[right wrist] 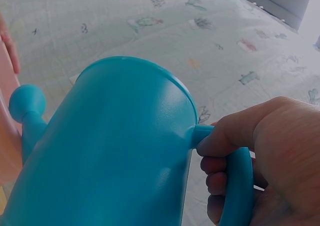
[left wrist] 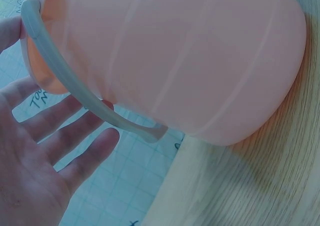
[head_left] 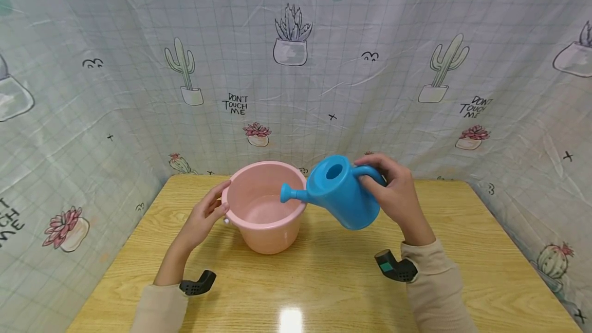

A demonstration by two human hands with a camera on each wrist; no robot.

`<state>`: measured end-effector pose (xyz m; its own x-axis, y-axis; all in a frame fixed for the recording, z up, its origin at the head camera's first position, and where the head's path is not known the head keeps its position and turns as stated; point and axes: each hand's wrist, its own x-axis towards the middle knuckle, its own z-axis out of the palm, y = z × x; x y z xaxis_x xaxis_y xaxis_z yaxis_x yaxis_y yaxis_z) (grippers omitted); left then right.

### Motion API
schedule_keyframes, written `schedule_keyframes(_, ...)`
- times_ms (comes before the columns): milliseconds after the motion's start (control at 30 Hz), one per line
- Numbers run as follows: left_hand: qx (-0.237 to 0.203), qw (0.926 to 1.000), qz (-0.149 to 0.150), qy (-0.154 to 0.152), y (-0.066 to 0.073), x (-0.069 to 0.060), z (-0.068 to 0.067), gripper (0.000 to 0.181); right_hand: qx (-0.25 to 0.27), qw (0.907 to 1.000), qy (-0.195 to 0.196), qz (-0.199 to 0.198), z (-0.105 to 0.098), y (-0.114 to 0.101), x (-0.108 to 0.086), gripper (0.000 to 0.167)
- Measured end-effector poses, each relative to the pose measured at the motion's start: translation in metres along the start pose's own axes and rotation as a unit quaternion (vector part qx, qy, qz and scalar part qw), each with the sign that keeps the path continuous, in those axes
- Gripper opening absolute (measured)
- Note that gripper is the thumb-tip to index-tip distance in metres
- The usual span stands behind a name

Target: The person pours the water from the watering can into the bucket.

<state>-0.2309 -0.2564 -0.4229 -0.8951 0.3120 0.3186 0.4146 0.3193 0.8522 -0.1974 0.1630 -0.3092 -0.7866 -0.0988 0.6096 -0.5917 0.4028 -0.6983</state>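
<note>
A pink bucket [head_left: 270, 238] stands on the wooden table, and its pale handle [left wrist: 75, 86] hangs down the side in the left wrist view. My left hand [head_left: 205, 217] touches the bucket's left rim, thumb in front and fingers behind, curved around the edge. A blue watering can [head_left: 349, 199] is tilted toward the bucket, its spout head [head_left: 287, 193] over the bucket's right side. My right hand [head_left: 393, 189] grips the can's handle [right wrist: 239, 186], fingers wrapped round it. No water shows at the spout.
The light wooden table [head_left: 324, 281] extends in front of and to both sides of the bucket. A cloth curtain [head_left: 347, 76] printed with cacti and potted plants hangs behind the table and along both sides.
</note>
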Motion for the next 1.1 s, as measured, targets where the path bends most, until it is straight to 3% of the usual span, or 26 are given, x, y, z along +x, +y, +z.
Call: schedule_keyframes(1100,-0.003,1.0000,-0.004,0.004,0.0028,-0.0002,0.0010,0.055,0.017,0.9998,-0.004,0.006,0.0002,0.0003,-0.0001,0.022)
